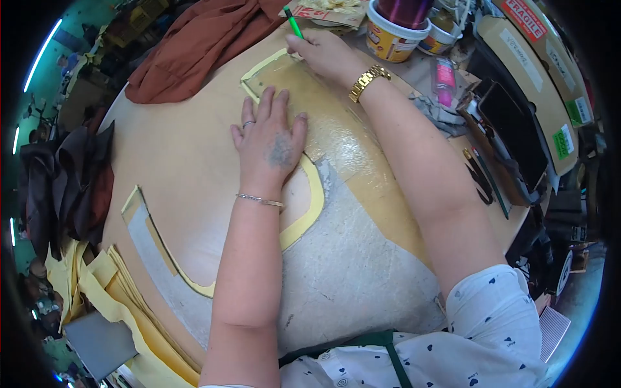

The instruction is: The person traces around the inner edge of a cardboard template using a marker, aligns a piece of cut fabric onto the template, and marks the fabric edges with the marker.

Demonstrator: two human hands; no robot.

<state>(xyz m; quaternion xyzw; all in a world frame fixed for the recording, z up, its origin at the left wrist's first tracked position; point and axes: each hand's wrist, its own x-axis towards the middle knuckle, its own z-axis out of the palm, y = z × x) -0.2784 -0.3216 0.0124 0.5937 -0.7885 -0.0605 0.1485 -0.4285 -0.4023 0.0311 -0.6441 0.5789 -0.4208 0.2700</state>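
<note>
My left hand (272, 139) lies flat with fingers spread, pressing on a large curved grey pattern piece (349, 258). The pattern has pale yellow edging (312, 194) along its curve and a shiny brown taped area (352, 152) on its upper part. At the pattern's far end, my right hand (326, 55) is closed around a green pen (294, 23), whose dark end points up and away. The pen's lower end is hidden by my fingers. Another arm of the pattern (152, 239) extends to the left, partly covered by my left forearm.
Brown-red cloth (200, 48) lies at the far left of the table (181, 142). Folded yellow material (126, 297) is at the near left. White tubs (394, 32), a pink bottle (444, 81), scissors (479, 178) and a box with a dark phone-like slab (511, 129) stand along the right.
</note>
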